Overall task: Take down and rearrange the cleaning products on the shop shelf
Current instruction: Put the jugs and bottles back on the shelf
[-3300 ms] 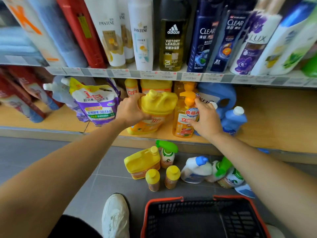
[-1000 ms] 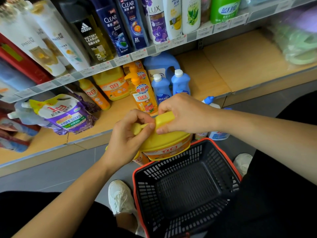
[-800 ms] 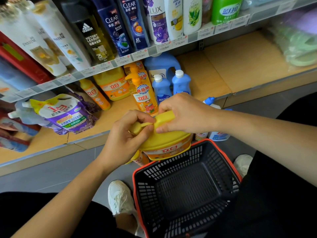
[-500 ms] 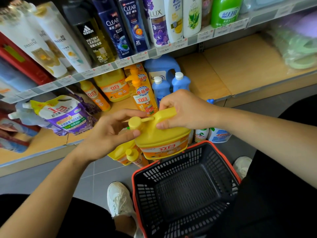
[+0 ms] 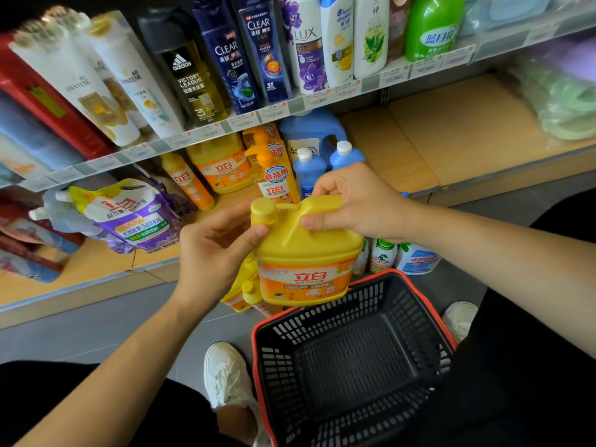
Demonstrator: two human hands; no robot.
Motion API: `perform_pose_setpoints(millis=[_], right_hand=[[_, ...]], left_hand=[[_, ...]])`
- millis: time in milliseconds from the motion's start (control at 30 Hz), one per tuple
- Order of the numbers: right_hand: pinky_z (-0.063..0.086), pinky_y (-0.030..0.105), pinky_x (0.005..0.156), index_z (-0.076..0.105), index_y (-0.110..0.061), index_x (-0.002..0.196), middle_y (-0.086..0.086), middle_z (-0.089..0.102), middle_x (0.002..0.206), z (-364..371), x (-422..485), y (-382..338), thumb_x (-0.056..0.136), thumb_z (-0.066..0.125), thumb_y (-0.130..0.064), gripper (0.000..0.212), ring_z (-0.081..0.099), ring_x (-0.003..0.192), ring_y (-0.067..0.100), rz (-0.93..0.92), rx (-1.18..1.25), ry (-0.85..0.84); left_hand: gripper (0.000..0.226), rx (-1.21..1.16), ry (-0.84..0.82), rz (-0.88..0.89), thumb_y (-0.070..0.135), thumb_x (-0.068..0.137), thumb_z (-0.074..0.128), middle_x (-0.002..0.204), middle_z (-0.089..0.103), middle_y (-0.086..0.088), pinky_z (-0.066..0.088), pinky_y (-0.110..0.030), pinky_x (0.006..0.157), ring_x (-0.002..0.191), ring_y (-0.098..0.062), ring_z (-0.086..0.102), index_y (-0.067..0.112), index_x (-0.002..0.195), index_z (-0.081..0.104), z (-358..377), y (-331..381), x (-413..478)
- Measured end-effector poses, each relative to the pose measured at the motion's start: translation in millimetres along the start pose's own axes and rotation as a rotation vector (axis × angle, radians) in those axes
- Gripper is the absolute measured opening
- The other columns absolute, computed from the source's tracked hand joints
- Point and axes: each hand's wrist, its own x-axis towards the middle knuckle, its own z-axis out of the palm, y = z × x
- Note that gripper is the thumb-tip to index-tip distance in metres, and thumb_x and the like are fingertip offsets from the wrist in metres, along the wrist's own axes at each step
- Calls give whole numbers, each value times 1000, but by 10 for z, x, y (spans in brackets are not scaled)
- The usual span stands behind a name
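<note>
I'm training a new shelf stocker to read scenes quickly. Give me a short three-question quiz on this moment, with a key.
1. True or false: the yellow jug rests on the floor of the basket.
2. Which hand grips the jug's handle? A. left B. right C. neither
3. What colour are the caps of the two small blue bottles on the lower shelf?
Key: 1 false, it is held up by its handle; 2 B, the right hand; 3 white.
</note>
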Motion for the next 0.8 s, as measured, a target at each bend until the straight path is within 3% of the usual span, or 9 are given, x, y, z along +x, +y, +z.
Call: perform_pose_setpoints(millis=[100,167,233,367,467,567,633,700,800], right_hand=[[44,43,62,68,1,77,25,65,79,130,-26,-23,74,86,-29,36,58,71,36,2,-63,92],[41,36,58,66,-6,73,14,64,71,179,-34,-25,74,87,-30,32,55,64,22,21,-83,122],[36,26,55,63,-14,69,1,59,65,196,-43,-42,74,87,-30,29,50,61,9,36,-85,133],[42,36,57,67,-6,72,17,67,74,159,-40,-26,74,86,-28,30,58,64,24,19,-40,125],[51,42,63,69,5,78,26,68,81,88,-17,12,73,87,-22,33,65,72,32,56,99,61],[53,33,66,68,6,80,19,71,78,27,13,50,67,86,-24,38,67,72,17,100,262,-43],[54,24,66,69,4,80,8,73,75,13,36,73,63,84,-25,37,69,72,13,116,358,-89],[55,23,66,68,3,81,4,73,74,15,57,89,63,83,-24,37,69,72,13,125,419,-94],[56,25,67,65,8,87,4,72,74,34,65,93,63,82,-23,43,69,73,15,131,455,-69]], left_hand=[[37,186,128,125,14,89,75,120,74,0,57,-31,95,112,-15,70,13,125,66,136,-24,-43],[39,240,177,150,13,88,75,119,71,8,55,-23,94,112,-8,69,16,125,64,197,-22,-44],[40,241,175,102,16,88,74,120,70,9,54,-25,96,114,-7,67,12,127,63,199,-20,-19],[43,258,-6,-34,21,95,63,129,67,-8,49,-50,104,126,-23,60,4,134,59,94,-11,54],[41,150,-172,-83,24,96,57,131,66,-3,49,-47,108,129,-20,59,7,134,58,19,61,109],[46,6,-298,-153,38,95,59,130,68,0,50,-42,107,127,-21,60,11,132,58,-53,103,150],[59,-82,-317,-189,51,92,62,135,64,-9,48,-48,109,130,-29,57,9,133,57,-64,109,157],[65,-161,-290,-226,53,89,65,138,60,-19,43,-57,110,132,-37,54,7,134,58,-42,95,148],[67,-181,-252,-235,56,87,67,138,61,-16,45,-57,110,131,-36,56,10,135,58,-49,20,141]])
